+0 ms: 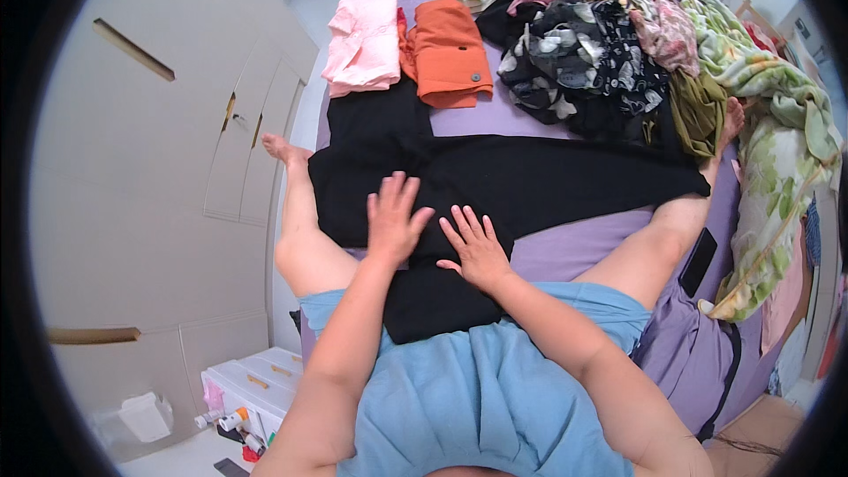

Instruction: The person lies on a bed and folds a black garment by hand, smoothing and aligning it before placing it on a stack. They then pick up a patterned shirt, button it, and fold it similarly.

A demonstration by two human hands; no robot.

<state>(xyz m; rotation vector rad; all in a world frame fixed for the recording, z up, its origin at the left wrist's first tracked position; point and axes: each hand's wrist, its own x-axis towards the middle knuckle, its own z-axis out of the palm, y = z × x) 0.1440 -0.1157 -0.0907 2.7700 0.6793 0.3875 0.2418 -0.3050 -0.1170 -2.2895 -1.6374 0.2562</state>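
Observation:
A black garment point(563, 175) lies spread over the bed between my legs, with one long part reaching right across my shin and another towards my lap. My left hand point(393, 222) is over its left middle, palm down with the fingers apart; contact cannot be told for certain. Palm down too, my right hand point(476, 245) rests on the cloth a little nearer to me, fingers spread. Neither hand grips anything. Beyond the hands, a folded pink garment point(364, 43) and a folded orange garment with a button point(454, 56) lie side by side, the pink one over the black cloth's far edge.
A heap of mixed clothes point(583, 59) covers the bed's far right. Along the right edge lies a green-and-white floral blanket point(768, 192). A black phone point(697, 264) is beside my right knee. Wardrobe doors point(165, 165) and a white drawer unit point(255, 384) stand at left.

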